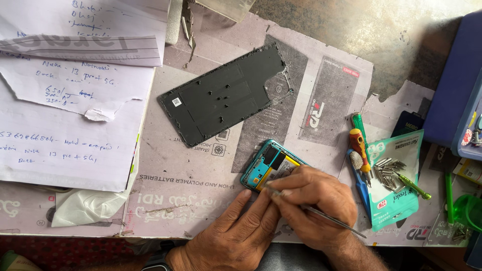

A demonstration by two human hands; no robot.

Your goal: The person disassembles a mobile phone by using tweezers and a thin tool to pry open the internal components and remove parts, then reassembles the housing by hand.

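Opened phone [265, 165] partly under both hands, right hand [314, 203] gripping metal tool [321, 215], left hand [236, 228] flat, empty

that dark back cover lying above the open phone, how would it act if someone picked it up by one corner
The dark back cover looks thin and flat, so probably light and a bit flexible. One end is cut away to a narrow strip, so that part may bend or crack easily. Lying flat on the paper, it should slide, not roll.

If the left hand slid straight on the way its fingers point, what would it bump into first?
The left hand points up and to the right, so it would likely first meet the opened teal phone lying just past its fingertips. Beyond that lies the dark back cover, but the phone seems to come first.
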